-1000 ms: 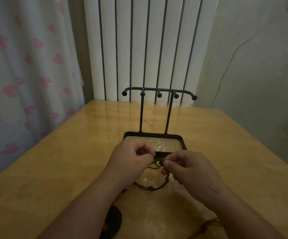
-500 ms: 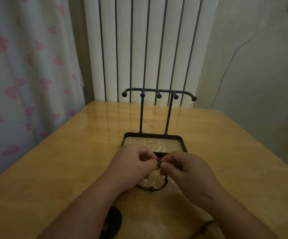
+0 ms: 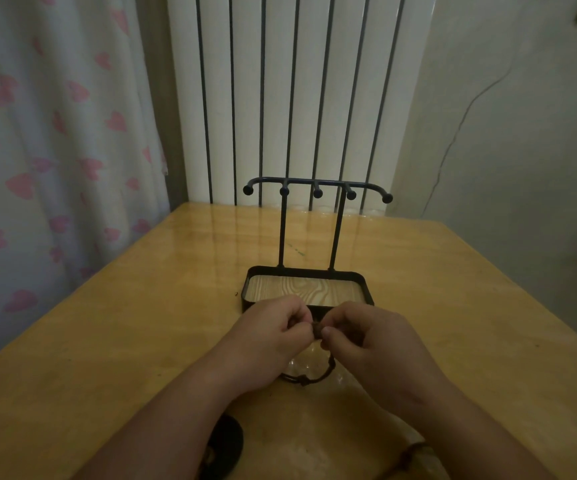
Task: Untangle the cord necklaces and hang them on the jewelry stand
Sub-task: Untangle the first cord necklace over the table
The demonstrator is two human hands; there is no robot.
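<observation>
Left hand (image 3: 273,336): bare. Left forearm (image 3: 176,420): bare along its whole visible length, running out of frame at 7 o'clock. Right hand (image 3: 366,344): bare, with a short, plain thumbnail (image 3: 327,330). Right forearm (image 3: 453,420): bare, leaving frame at 5 o'clock. Dim light; finer surface detail cannot be read.

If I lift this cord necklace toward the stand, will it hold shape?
Probably not: the cord necklace sags in a loop below the left hand and right hand, so likely floppy and light. Its knots may snag on knobbed pegs of the jewelry stand.
</observation>
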